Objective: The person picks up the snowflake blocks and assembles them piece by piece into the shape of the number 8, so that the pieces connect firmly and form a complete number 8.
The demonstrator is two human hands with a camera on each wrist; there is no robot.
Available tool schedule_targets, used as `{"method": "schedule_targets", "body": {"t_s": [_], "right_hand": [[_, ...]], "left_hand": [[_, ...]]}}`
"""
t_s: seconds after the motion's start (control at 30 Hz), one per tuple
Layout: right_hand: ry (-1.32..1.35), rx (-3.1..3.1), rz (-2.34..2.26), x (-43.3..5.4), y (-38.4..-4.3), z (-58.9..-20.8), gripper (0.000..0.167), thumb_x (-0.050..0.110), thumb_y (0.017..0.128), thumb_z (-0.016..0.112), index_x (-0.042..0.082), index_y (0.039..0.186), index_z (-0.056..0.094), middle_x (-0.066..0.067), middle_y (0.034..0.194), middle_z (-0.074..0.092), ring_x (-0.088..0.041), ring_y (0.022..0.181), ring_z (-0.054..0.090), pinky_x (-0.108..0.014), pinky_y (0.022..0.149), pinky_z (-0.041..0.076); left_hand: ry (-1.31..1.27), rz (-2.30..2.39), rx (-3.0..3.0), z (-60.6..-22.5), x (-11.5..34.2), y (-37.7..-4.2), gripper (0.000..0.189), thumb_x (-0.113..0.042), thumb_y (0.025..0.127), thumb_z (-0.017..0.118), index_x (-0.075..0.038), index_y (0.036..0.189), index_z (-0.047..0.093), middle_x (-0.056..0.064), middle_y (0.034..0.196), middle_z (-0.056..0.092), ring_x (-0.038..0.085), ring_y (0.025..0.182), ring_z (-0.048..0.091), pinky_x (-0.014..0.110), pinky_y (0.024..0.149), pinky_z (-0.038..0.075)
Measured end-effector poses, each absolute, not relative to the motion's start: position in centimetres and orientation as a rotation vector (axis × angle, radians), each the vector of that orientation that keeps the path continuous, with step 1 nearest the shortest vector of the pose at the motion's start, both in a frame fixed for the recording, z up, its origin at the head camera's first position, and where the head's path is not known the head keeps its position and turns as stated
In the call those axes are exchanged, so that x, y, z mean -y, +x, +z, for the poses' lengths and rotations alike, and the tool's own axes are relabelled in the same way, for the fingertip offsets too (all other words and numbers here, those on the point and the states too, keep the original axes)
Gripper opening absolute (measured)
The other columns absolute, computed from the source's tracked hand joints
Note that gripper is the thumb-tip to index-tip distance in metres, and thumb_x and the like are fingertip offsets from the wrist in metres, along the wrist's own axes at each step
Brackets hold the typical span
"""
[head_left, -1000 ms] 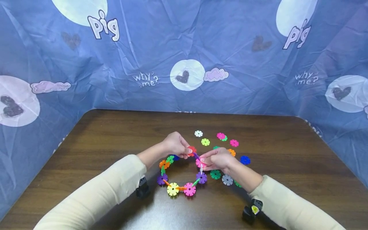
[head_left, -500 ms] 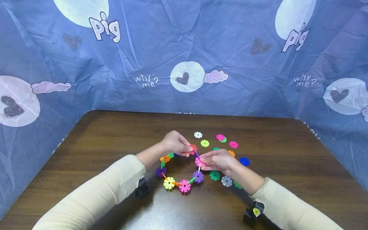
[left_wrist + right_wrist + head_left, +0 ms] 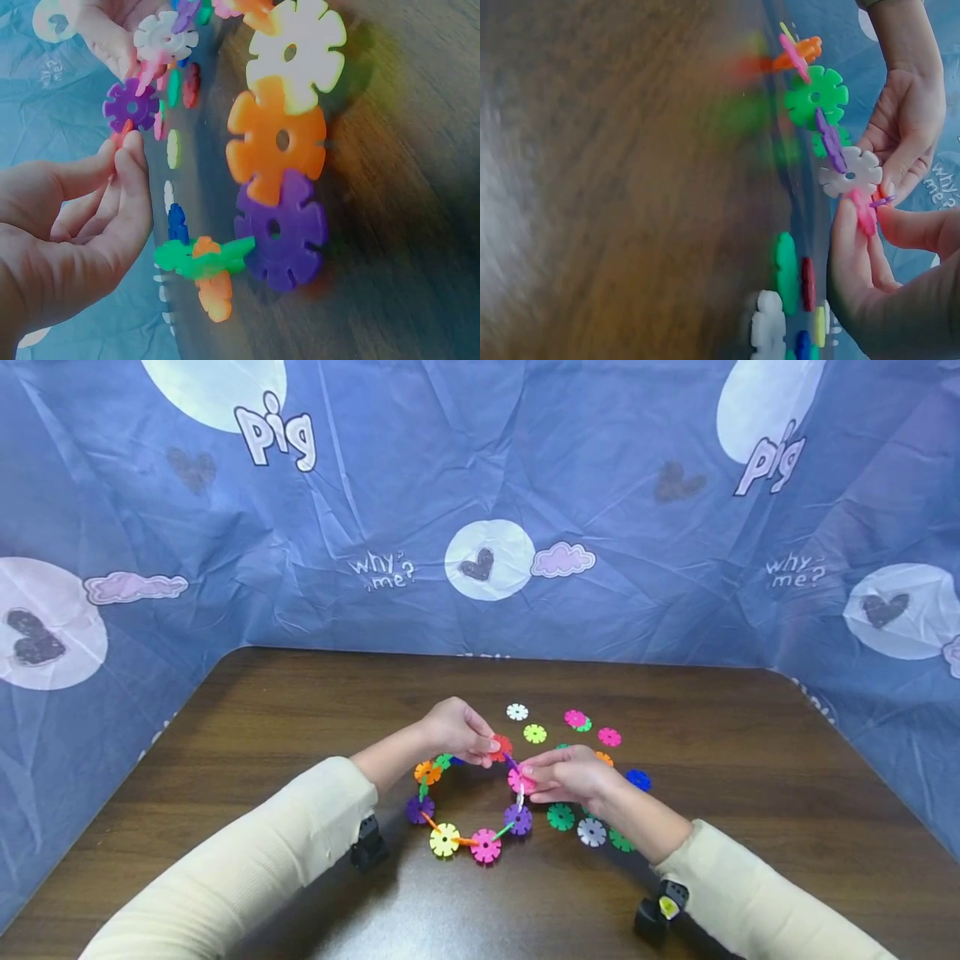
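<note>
Flower-shaped plastic linking discs are slotted into a curved, ring-like chain between my hands. My left hand pinches a red disc at the chain's far side. With thumb and fingertips, my right hand holds a pink disc. A purple disc joins the red and pink ones. Beyond the pink disc follows a white disc. The near side carries a yellow disc and another pink disc. In the left wrist view, a blue disc at the green-orange end stands apart from the red one.
Several loose discs lie on the brown wooden table behind and right of the hands, among them a white disc, a green disc and a grey disc. A printed blue cloth hangs behind the table.
The chain's near side has shifted slightly left and away from the person. Both hands keep their pinch on the red and pink discs, with only small movements.
</note>
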State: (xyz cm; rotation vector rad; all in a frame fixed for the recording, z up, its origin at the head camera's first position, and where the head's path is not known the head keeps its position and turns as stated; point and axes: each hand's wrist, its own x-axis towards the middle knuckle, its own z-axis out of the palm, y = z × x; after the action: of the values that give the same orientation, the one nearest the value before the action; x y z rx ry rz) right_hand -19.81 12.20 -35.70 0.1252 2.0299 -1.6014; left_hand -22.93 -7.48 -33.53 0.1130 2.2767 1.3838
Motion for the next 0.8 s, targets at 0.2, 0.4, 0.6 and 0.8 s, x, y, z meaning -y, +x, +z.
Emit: {"method": "schedule_targets", "body": {"t_s": [0.2, 0.4, 0.6, 0.8], "right_hand": [[0.063, -2.11, -1.656, -12.4, -20.1, -35.5, 0.037, 0.012, 0.092, 0.063, -0.01, 0.122, 0.059, -0.012, 0.099, 0.074, -0.012, 0.081, 0.069, -0.035, 0.086, 0.058], [0.049, -2.059, -1.697, -12.9, -19.9, -35.8, 0.037, 0.007, 0.091, 0.063, -0.013, 0.122, 0.057, -0.001, 0.082, 0.073, -0.007, 0.074, 0.068, -0.03, 0.081, 0.059], [0.104, -2.033, -1.707, -13.6, -19.6, -36.1, 0.037, 0.006, 0.092, 0.062, -0.013, 0.123, 0.057, 0.004, 0.076, 0.07, -0.006, 0.071, 0.068, -0.027, 0.077, 0.059], [0.121, -2.045, -1.669, -14.0, -19.5, -35.9, 0.037, 0.01, 0.093, 0.062, -0.012, 0.121, 0.057, 0.003, 0.073, 0.069, -0.007, 0.067, 0.066, -0.025, 0.073, 0.059]], "left_hand": [[0.182, 1.369, -2.192, -33.6, 7.0, -23.0, 0.02, 0.0, 0.088, 0.066, 0.012, 0.103, 0.068, 0.024, 0.089, 0.073, 0.009, 0.056, 0.065, 0.037, 0.08, 0.058], [0.279, 1.271, -2.228, -33.8, 5.9, -22.8, 0.016, -0.007, 0.085, 0.071, 0.007, 0.092, 0.073, 0.018, 0.079, 0.074, 0.016, 0.06, 0.07, 0.034, 0.074, 0.06], [0.412, 1.099, -2.521, -33.3, 5.4, -24.4, 0.015, -0.014, 0.082, 0.076, 0.0, 0.083, 0.075, 0.014, 0.075, 0.075, 0.019, 0.065, 0.072, 0.028, 0.065, 0.059], [0.484, 0.708, -2.87, -33.8, 4.7, -27.8, 0.014, -0.019, 0.084, 0.074, -0.006, 0.089, 0.076, 0.008, 0.089, 0.076, 0.021, 0.089, 0.071, 0.028, 0.081, 0.056]]}}
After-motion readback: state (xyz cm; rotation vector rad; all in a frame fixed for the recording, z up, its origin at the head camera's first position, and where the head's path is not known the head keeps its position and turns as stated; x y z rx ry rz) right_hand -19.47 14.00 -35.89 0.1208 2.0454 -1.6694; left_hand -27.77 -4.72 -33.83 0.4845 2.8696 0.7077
